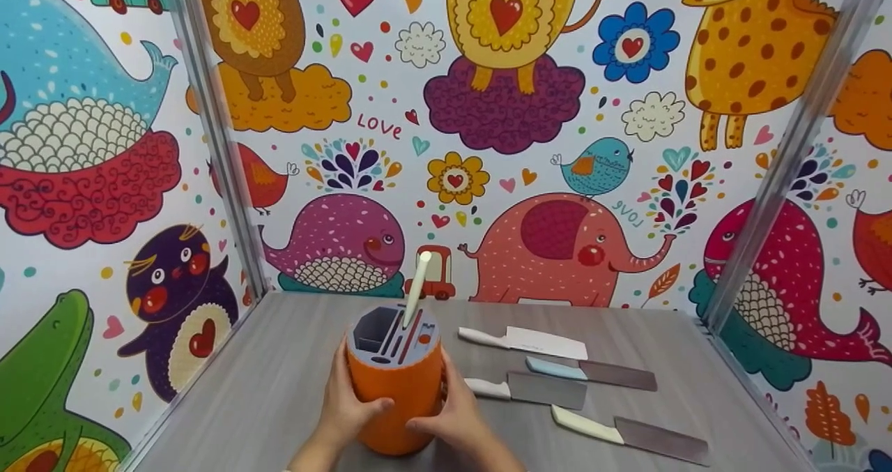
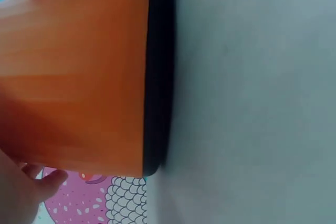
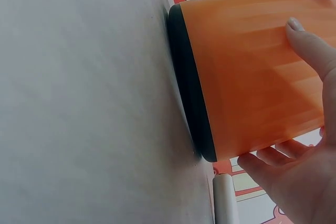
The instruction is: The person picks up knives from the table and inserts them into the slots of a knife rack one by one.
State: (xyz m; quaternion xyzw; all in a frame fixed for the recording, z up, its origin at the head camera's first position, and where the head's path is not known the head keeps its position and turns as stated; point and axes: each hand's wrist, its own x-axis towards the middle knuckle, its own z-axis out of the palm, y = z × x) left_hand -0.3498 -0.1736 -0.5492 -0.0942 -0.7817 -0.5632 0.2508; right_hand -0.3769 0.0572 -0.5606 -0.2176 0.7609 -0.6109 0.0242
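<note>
An orange knife block [image 1: 394, 399] with a black base [image 2: 157, 82] stands upright on the grey table, in front of me. Its grey top has several slots and a larger opening; one knife with a cream handle [image 1: 417, 287] sticks up from it, the blade hidden inside. My left hand [image 1: 346, 402] grips the block's left side, and my right hand [image 1: 456, 416] holds it from the right. Both thumbs lie across the front, while most of the other fingers are hidden behind it in the head view. The right wrist view shows right-hand fingers [image 3: 262, 166] curled around the side.
Several knives lie to the right: a white cleaver [image 1: 543, 343], a blue-handled one [image 1: 592, 373], a white-handled one [image 1: 536, 390] and a cream-handled one [image 1: 634, 437]. Cartoon-printed walls with metal corner posts [image 1: 226, 144] enclose the table [image 1: 272, 360].
</note>
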